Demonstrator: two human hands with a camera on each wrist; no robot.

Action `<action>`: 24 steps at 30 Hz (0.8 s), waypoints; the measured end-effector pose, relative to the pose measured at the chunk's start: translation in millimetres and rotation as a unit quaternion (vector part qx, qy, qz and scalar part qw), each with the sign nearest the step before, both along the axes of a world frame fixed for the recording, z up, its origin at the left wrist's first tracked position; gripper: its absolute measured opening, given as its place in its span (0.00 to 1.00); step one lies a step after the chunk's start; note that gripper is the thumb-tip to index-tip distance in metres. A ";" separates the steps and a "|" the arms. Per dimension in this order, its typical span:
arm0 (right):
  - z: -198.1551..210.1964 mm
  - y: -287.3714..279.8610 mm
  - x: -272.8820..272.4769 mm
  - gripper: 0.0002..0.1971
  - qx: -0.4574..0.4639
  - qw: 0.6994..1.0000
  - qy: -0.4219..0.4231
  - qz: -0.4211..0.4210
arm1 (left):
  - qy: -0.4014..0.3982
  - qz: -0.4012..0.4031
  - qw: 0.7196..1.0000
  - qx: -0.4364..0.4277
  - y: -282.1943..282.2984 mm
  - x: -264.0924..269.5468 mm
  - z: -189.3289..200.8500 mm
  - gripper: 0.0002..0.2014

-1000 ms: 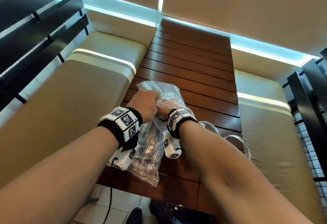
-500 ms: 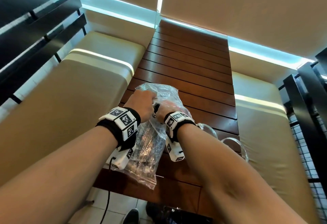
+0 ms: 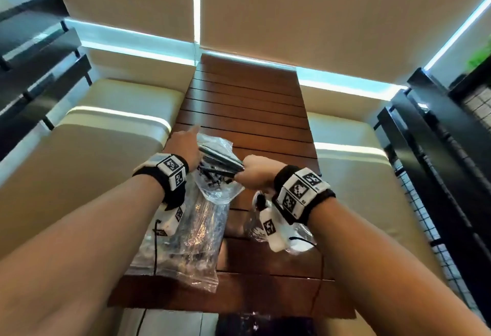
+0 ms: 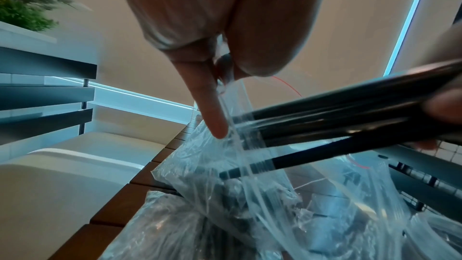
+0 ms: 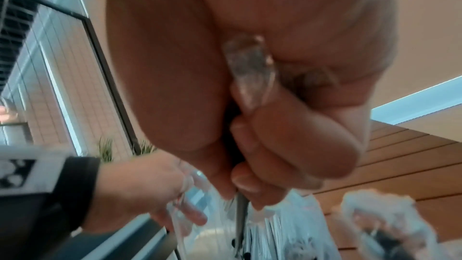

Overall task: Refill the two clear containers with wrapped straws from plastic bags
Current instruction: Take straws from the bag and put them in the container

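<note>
A clear plastic bag (image 3: 212, 189) of black wrapped straws is held up over the wooden table (image 3: 247, 102). My left hand (image 3: 186, 144) pinches the bag's mouth (image 4: 232, 86) between thumb and a finger, with the index finger (image 4: 212, 118) stretched out. My right hand (image 3: 252, 173) grips a bundle of wrapped straws (image 3: 220, 160) that sticks halfway out of the bag; the wrapper ends (image 5: 250, 74) poke from the fist. The two clear containers (image 3: 253, 229) stand under my right wrist, mostly hidden.
A second bag of straws (image 3: 186, 250) lies flat at the table's near left edge. Beige bench seats (image 3: 101, 165) flank the table on both sides. Black slatted rails (image 3: 438, 149) stand at the far right and left. A plant (image 4: 22, 11) sits behind the left rail.
My right hand has taken hold of a bundle of straws and drawn it rightwards out of the bag. The hands have moved apart, and the left index finger is now stretched out.
</note>
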State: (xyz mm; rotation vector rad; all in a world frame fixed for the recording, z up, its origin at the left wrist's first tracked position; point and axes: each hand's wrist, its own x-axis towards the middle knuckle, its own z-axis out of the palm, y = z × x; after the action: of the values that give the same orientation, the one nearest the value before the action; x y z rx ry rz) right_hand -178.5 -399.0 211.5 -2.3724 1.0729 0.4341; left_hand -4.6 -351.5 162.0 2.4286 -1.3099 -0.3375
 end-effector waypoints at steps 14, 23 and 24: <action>51.9 3.4 -107.7 0.08 0.228 0.936 -0.260 -0.071 | 0.019 -0.006 0.999 0.043 9.1 -2.1 24.5 0.22; 3.4 6.6 -61.0 0.06 -0.024 0.925 -0.368 -0.090 | 0.557 -0.137 0.792 -0.207 16.1 -75.0 105.3 0.16; -1.2 10.0 -56.3 0.06 -0.032 0.919 -0.382 -0.092 | 0.595 -0.103 0.759 -0.244 12.6 -81.9 111.2 0.12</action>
State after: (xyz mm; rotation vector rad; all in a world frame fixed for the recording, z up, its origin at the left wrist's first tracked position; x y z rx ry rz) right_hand -234.9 -389.0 210.4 -2.1414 0.9072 -0.5697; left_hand -86.5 -338.8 273.1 1.1300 -0.8371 -1.1719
